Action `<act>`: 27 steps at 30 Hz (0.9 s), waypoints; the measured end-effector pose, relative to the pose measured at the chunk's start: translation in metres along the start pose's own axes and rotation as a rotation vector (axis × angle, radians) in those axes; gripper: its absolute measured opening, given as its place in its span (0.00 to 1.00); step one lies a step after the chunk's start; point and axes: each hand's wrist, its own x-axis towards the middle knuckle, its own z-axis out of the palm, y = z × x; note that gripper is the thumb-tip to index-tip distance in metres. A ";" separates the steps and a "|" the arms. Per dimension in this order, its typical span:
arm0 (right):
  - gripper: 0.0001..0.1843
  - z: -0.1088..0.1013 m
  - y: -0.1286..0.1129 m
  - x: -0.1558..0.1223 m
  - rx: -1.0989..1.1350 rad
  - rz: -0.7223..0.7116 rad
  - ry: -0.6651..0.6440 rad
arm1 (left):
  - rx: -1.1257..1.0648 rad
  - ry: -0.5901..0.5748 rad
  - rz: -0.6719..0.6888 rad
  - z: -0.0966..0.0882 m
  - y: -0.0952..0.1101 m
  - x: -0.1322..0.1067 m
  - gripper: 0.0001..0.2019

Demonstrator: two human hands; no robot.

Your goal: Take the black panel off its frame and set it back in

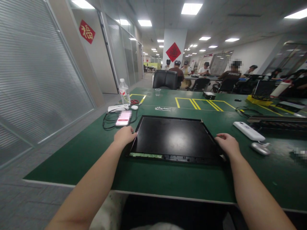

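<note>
A black LCD screen panel [172, 135] with a thin dark frame lies face up in front of me. Along its near edge runs a strip [145, 156], green on its left part. My left hand [124, 135] grips the panel's left side, its thumb and fingertips at the frame. On the opposite side my right hand [227, 145] holds the right edge, fingers curled; part of its grip is hidden behind the frame. The panel's near right corner, beside my right wrist, shows a small pale piece.
A lit phone [123, 118], white power bank [118, 107] and water bottle [124, 92] stand left on the green table [72, 166]. Behind the panel are a clear cup [157, 92] and yellow tape. Right lie another white device [248, 131] and a silver mouse [260, 148]. People sit farther back.
</note>
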 end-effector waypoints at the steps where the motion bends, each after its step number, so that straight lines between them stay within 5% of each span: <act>1: 0.13 0.002 0.002 0.002 -0.013 -0.005 -0.010 | 0.005 -0.011 -0.002 0.000 0.000 0.000 0.17; 18: 0.15 0.011 0.007 0.002 -0.112 -0.143 -0.080 | 0.070 -0.033 0.114 0.000 0.002 0.000 0.16; 27: 0.16 0.013 0.012 0.004 -0.085 -0.100 -0.070 | -0.309 0.120 0.100 0.000 0.003 0.002 0.16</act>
